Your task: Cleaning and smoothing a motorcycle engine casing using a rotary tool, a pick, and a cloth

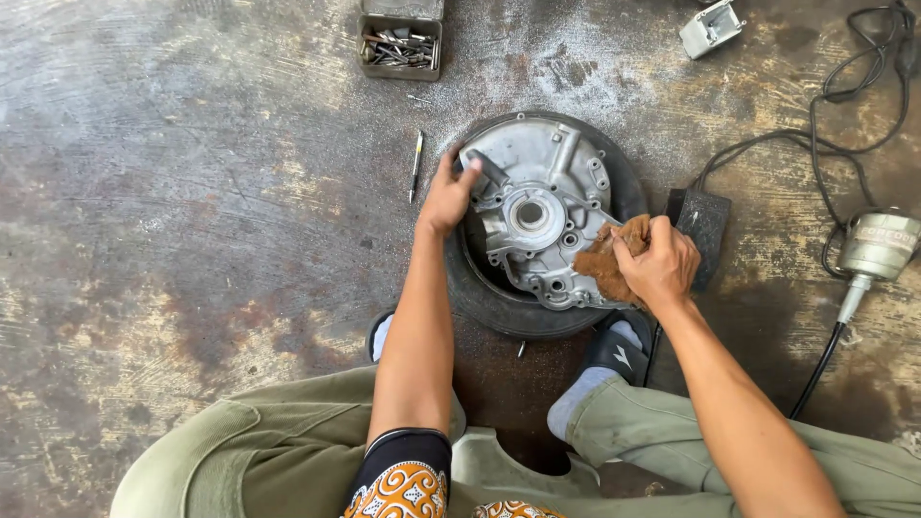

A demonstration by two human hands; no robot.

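The stained concrete floor (192, 211) carries everything here. On it, just ahead of the person's knees, lies a small black tyre (480, 293), flat on its side, and nested in the tyre's opening sits the grey cast-metal engine cover (542, 216), inner face up, its round central bore showing.

The left hand (447, 197) is closed on the cover's upper left edge, steadying it. The right hand (662, 264) is clamped on a crumpled brown rag (606, 261) pressed against the cover's lower right rim (the two hands sit well apart, one on each side of the casting).

The step in hand looks like wiping the cover clean, section by section. Carrying on would call for firm pressure with the rag while the left hand keeps the casting from turning in the tyre.

Beside the tyre lies a black foot pedal (705, 225), a cabled motor tool (878, 245) farther right, then a tray of bits (400, 45) and a pen (416, 163).
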